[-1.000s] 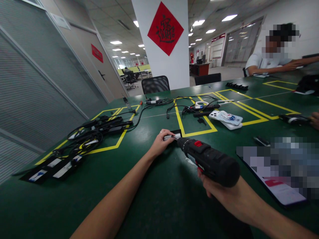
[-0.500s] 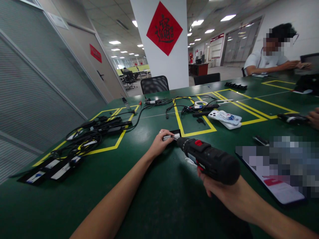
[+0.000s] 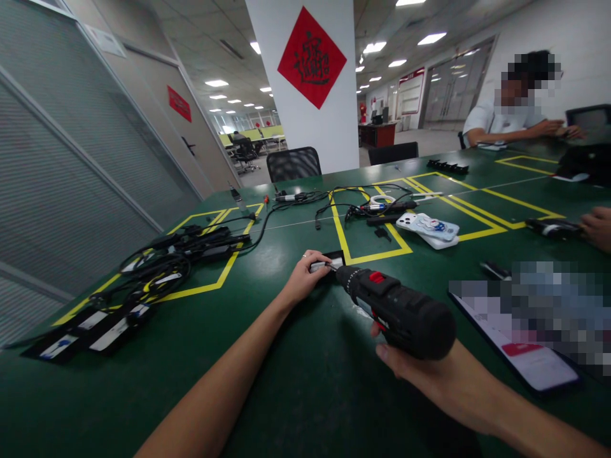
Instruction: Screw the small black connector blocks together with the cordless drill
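While your left hand point(image 3: 303, 280) pinched the small black-and-silver part point(image 3: 333, 261) steady on the green table point(image 3: 310, 394), your right hand point(image 3: 432, 375) gripped the black-and-red cordless drill point(image 3: 398, 310) tight against it.

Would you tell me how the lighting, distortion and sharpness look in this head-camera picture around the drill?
Head view: even ceiling light, soft shadows under the left hand and the drill; wide-angle bending tilts the pillar; the drill and right hand are sharp; the small part at the drill tip is too small to make out; a pixelated block hides part of the table.
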